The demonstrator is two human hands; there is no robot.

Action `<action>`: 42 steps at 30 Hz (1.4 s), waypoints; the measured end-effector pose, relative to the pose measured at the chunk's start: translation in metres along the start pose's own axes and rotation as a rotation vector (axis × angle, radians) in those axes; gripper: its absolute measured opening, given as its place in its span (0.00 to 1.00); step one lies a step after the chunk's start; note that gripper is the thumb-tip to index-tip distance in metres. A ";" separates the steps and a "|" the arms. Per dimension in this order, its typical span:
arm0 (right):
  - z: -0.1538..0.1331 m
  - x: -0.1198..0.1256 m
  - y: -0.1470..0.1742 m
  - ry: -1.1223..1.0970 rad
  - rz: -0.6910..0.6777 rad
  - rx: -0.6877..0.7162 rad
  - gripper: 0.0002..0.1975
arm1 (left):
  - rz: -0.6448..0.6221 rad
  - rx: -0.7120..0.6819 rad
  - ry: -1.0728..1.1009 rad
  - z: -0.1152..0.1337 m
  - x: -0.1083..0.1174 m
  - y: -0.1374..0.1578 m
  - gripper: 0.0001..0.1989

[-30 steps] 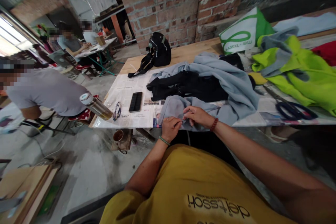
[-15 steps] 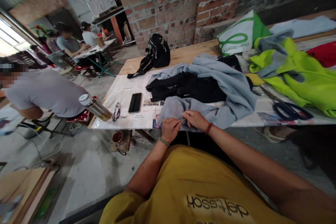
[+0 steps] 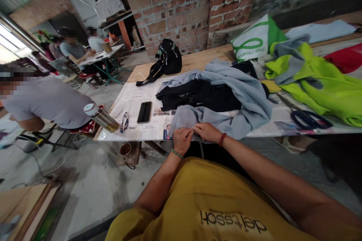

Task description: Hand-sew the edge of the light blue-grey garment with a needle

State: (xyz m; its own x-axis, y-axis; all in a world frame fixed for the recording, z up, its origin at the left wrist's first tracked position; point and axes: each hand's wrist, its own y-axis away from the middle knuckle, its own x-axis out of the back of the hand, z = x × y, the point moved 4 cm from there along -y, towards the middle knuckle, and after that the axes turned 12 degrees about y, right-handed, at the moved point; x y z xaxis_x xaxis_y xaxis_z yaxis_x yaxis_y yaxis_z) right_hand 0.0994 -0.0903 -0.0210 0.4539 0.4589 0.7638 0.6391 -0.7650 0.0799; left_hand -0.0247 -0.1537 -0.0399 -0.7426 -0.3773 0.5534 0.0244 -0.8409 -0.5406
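A light grey-blue garment (image 3: 243, 94) lies on the newspaper-covered table (image 3: 132, 98), with black cloth (image 3: 203, 96) bundled in its middle. My left hand (image 3: 182, 140) and my right hand (image 3: 206, 131) meet at the garment's near edge by the table's front. Both pinch the grey fabric between fingers and thumb, fingertips almost touching. Whether a small tool is between them is too small to tell.
A black phone (image 3: 144, 112), glasses (image 3: 123, 122) and a steel flask (image 3: 100, 117) lie left of my hands. Scissors (image 3: 309, 119), a neon yellow garment (image 3: 319, 83), a green-white bag (image 3: 254, 41) and a black bag (image 3: 169, 58) are also on the table. A seated person (image 3: 48, 101) works at left.
My right hand has slid left and nearer along the garment's edge until it meets my left hand. The view has shifted slightly.
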 end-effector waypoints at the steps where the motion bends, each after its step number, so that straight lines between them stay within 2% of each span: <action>1: 0.000 -0.001 0.000 -0.012 -0.007 0.009 0.16 | 0.006 0.016 0.004 0.000 0.000 -0.001 0.05; 4: 0.004 -0.002 0.001 -0.110 0.012 0.008 0.13 | 0.000 0.103 0.050 -0.002 0.003 -0.004 0.04; 8: 0.010 0.005 0.006 -0.275 0.226 0.000 0.17 | -0.027 0.232 0.227 -0.006 0.007 -0.009 0.04; 11: 0.008 0.013 0.015 -0.159 0.427 0.114 0.17 | -0.026 0.303 0.352 -0.009 0.009 -0.011 0.05; 13: 0.005 0.013 0.021 -0.043 0.497 0.223 0.17 | -0.021 0.352 0.397 -0.012 0.010 -0.012 0.06; 16: 0.000 0.006 0.024 0.068 0.512 0.363 0.16 | -0.022 0.396 0.435 -0.015 0.009 -0.012 0.07; 19: -0.001 -0.003 0.022 0.144 0.532 0.414 0.14 | -0.037 0.395 0.451 -0.015 0.009 -0.012 0.08; 24: -0.002 -0.010 0.017 0.189 0.549 0.413 0.06 | -0.059 0.377 0.454 -0.014 0.009 -0.012 0.08; 32: 0.000 -0.015 0.017 0.231 0.551 0.436 0.08 | -0.065 0.348 0.429 -0.011 0.010 -0.011 0.08; 37: -0.001 -0.015 0.016 0.196 0.570 0.387 0.09 | -0.061 0.307 0.386 -0.009 0.010 -0.011 0.07; 42: -0.004 -0.006 0.018 0.055 0.646 0.296 0.08 | -0.076 0.256 0.254 -0.006 0.008 -0.011 0.07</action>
State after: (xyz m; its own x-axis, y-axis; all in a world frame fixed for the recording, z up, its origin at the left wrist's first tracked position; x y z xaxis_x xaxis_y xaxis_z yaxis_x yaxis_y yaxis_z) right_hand 0.1061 -0.1083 -0.0217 0.7717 -0.0747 0.6316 0.3979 -0.7181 -0.5710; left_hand -0.0350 -0.1453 -0.0338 -0.8904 -0.2285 0.3938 0.1053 -0.9448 -0.3102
